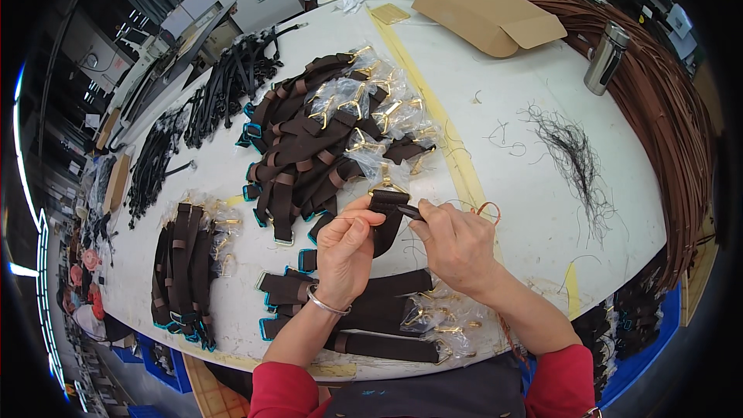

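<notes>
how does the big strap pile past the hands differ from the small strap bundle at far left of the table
The big strap pile holds many more straps than the small strap bundle. The pile's straps cross at varied angles, while the bundle's lie roughly side by side. Both have dark brown straps, gold-coloured metal clasps and clear plastic.

A dark brown strap [389, 202] is held up, hanging bent below its gold clasp [385, 176]; a slim black tool [411, 212] points at its right edge.
</notes>
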{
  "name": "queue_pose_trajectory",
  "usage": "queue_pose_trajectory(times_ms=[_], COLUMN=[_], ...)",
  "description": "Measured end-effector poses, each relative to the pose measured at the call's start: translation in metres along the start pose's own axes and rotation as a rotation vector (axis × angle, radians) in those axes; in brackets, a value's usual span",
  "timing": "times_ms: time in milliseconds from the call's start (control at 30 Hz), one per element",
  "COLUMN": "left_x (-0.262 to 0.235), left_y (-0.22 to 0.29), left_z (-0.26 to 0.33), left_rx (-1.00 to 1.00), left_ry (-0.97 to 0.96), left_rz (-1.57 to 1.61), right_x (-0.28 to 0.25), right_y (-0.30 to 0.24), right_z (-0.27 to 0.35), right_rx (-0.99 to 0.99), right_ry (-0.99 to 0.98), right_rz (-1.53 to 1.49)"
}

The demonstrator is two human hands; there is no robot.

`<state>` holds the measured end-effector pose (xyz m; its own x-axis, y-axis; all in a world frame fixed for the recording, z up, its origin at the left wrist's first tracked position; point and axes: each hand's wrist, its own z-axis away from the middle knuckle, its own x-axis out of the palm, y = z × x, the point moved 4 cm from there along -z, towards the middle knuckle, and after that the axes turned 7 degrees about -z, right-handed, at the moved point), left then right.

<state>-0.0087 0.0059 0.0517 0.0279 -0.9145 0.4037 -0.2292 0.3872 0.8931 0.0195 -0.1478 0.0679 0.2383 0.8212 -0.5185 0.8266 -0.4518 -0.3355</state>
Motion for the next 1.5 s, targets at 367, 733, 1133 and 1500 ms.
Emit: queue_pose_trajectory(times_ms=[367,733,1133,1500], left_x=[0.000,0.003,0.000,-0.003], left_y=[-0.002,-0.001,0.000,-0.006], left_z=[-0.001,0.001,0.001,-0.003], left_rx=[0.031,0.038,0.016,-0.116], left_ry=[-0.019,0.005,-0.017,0.050], left_rz=[-0.024,-0.041,-0.009,0.094], right_x=[-0.001,-0.004,-0.004,-0.002], right_y=[0.002,0.000,0.000,0.007], right_z=[0.001,-0.002,-0.001,0.000], right_rx=[0.018,0.019,0.015,0.062], right_ry=[-0.004,0.000,-0.018,-0.003], right_rz=[-0.074,-0.064,-0.020,-0.253])
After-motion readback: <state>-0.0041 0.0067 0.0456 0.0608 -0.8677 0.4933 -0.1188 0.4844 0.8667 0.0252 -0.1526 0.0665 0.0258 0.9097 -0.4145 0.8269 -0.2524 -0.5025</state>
